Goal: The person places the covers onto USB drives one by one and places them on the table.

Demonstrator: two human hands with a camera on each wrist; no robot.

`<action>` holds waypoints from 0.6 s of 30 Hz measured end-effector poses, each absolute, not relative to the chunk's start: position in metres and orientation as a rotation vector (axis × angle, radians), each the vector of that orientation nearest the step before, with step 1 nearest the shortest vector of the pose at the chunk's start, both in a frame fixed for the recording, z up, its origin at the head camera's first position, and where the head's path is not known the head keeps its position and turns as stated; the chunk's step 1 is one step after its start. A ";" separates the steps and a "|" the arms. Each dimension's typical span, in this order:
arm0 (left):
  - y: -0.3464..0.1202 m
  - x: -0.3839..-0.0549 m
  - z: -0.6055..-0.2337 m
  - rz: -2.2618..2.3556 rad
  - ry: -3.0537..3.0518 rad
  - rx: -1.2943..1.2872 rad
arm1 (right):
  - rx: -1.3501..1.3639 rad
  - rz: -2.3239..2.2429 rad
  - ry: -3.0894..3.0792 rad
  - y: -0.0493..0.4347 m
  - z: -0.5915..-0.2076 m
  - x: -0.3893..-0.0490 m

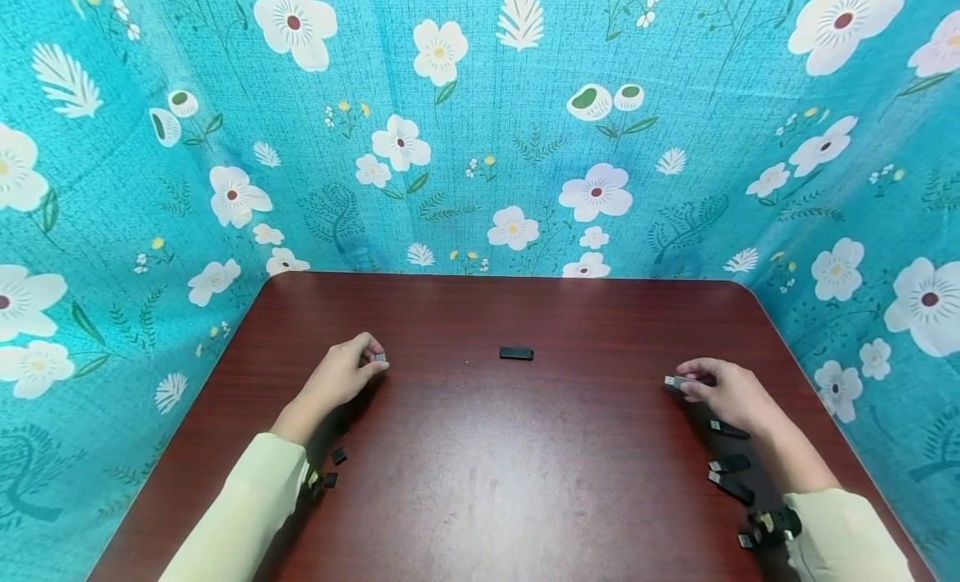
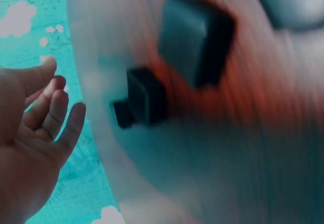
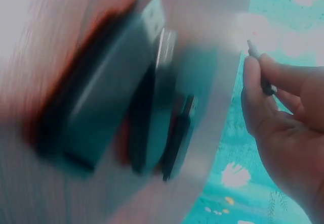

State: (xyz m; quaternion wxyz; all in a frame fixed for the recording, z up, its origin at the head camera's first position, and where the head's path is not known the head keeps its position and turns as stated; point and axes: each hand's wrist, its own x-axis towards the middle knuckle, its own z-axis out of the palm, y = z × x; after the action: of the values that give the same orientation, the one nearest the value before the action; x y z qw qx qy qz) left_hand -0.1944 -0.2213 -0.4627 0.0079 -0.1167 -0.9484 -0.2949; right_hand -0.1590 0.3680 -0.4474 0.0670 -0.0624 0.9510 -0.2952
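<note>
At the table's left, my left hand [image 1: 347, 370] pinches a small grey cap [image 1: 381, 358] between thumb and fingers. In the left wrist view that cap is hidden behind the fingers. On the right side, my right hand [image 1: 723, 388] pinches a grey USB stick [image 1: 678, 383], its bare metal plug pointing left. The right wrist view shows this USB stick [image 3: 267, 85] between thumb and fingertips. Between the hands, toward the back, lies a black USB stick [image 1: 517, 353] with no metal plug showing.
Small black caps [image 1: 339, 456] lie beside my left forearm; the left wrist view shows a cap [image 2: 195, 39] blurred and close. Several black USB sticks [image 1: 729, 464] with bare plugs lie along my right forearm. A blue floral cloth [image 1: 480, 148] hangs behind the dark red table [image 1: 465, 449].
</note>
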 end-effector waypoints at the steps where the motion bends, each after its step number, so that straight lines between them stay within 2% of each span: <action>1: -0.219 -0.195 -0.464 -0.953 -2.951 -0.389 | -0.178 -0.932 2.841 0.365 -0.448 -0.159; 8: -0.195 -0.195 -0.466 -1.129 -2.904 -0.479 | -0.129 -1.099 2.709 0.342 -0.446 -0.164; 18: -0.162 -0.194 -0.468 -1.315 -2.915 -0.435 | -0.179 -1.197 2.667 0.312 -0.450 -0.175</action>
State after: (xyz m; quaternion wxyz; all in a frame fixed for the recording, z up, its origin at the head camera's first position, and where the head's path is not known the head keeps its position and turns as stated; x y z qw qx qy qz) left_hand -0.1937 -0.1616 -0.4675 -0.0429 -0.1347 -0.9024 -0.4071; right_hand -0.1753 0.3119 -0.4498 0.1061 -0.0609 0.9055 -0.4063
